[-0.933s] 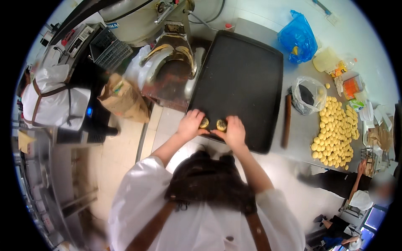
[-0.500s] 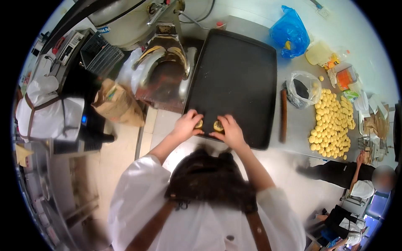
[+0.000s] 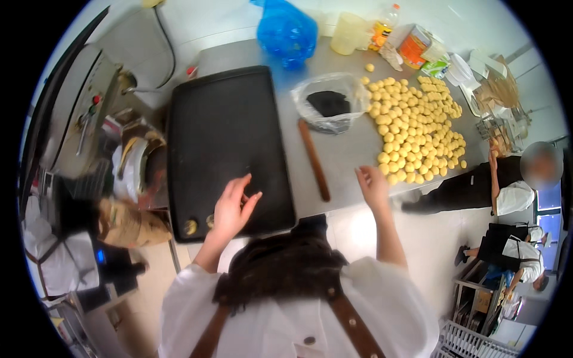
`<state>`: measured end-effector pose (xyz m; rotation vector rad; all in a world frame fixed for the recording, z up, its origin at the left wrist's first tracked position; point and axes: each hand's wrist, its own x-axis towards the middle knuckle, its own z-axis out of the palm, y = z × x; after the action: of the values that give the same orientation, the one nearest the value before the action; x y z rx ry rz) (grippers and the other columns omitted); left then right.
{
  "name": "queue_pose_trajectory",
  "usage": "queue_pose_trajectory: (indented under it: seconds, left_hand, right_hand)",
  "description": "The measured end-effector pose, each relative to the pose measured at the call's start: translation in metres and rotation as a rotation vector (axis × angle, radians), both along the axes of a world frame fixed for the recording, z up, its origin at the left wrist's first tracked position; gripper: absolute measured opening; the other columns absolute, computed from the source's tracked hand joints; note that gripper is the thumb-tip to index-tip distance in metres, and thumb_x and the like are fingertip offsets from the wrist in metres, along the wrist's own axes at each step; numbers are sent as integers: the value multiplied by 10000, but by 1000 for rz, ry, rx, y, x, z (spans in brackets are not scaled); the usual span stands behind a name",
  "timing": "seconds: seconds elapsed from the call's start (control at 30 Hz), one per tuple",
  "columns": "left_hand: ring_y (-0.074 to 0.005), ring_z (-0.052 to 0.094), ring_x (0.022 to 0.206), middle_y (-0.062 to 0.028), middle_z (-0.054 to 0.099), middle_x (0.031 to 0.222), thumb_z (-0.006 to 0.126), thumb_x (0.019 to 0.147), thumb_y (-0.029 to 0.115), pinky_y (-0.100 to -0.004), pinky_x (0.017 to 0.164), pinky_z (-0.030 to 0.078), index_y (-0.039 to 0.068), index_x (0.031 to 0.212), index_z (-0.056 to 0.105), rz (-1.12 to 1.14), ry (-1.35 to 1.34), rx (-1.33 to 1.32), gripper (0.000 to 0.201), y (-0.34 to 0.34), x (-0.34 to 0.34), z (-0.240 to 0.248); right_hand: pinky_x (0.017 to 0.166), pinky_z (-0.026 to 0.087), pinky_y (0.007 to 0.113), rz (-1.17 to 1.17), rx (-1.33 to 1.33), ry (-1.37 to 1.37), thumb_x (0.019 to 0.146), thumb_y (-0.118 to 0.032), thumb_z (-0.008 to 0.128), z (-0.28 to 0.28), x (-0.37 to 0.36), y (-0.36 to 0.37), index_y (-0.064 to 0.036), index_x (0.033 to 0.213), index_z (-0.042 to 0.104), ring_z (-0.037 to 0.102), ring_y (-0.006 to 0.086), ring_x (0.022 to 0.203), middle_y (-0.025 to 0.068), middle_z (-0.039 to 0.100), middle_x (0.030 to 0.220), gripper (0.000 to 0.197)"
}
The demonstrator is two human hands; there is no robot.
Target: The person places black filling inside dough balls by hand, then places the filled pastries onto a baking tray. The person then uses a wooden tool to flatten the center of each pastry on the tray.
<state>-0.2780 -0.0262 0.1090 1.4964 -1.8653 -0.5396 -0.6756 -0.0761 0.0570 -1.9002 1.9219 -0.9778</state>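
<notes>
A large black baking tray (image 3: 224,131) lies on the metal table. Two small round dough pieces with dark speckled tops sit in its near left corner: one dough piece (image 3: 190,227) in full view, the other (image 3: 210,221) partly covered by my left hand (image 3: 234,206). That hand is held over the near part of the tray with its fingers apart and nothing in them. My right hand (image 3: 373,186) reaches over the table's front edge, just left of many yellow dough balls (image 3: 412,128). Its fingers are loosely bent, and I see nothing in them.
A wooden rolling pin (image 3: 313,160) lies right of the tray. Behind it stands a clear plastic bag (image 3: 328,110) with dark filling. A blue bag (image 3: 287,33), a jug (image 3: 346,33) and a bottle (image 3: 384,27) stand by the wall. A person (image 3: 477,185) works at the table's right end.
Both hands have let go of the two dough pieces, which now rest on the tray. My right hand has moved right to the dough balls. The view has shifted to the right.
</notes>
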Motion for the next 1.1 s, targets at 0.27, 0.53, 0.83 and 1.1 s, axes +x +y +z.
queue_pose_trajectory:
  seconds: [0.27, 0.53, 0.83, 1.1]
  left_hand:
    - [-237, 680, 727, -113, 671, 1061, 675, 953, 279, -362, 694, 547, 51, 1151, 666, -226, -2, 172, 302, -54, -193, 2]
    - [-327, 655, 899, -128, 657, 1024, 663, 935, 239, -428, 763, 537, 65, 1119, 661, -435, 74, 274, 254, -103, -313, -20]
    - [-408, 561, 1161, -209, 571, 1241, 725, 798, 139, -470, 973, 493, 28, 1286, 556, -532, -286, 362, 528, -176, -411, -76]
    - [-370, 603, 1095, -157, 592, 1228, 758, 793, 119, -458, 914, 522, 49, 1291, 553, -485, -209, 320, 543, -176, -410, -95]
  right_hand:
    - [902, 464, 372, 605, 179, 704, 821, -193, 720, 4, -147, -47, -172, 1237, 652, 553, 261, 1064, -10, 600, 1343, 422]
    - [889, 475, 349, 682, 5, 223, 900, -176, 653, -14, -198, -70, -124, 1264, 655, 577, 232, 1017, 41, 647, 1236, 368]
    - [858, 513, 297, -120, 273, -1030, 1047, -232, 557, 41, -259, -31, 3, 1292, 611, 599, 151, 1035, 60, 628, 1150, 344]
    - [775, 521, 342, -65, 267, -1269, 1060, -204, 505, 45, -251, -23, 41, 1347, 539, 619, 198, 944, 113, 618, 1166, 379]
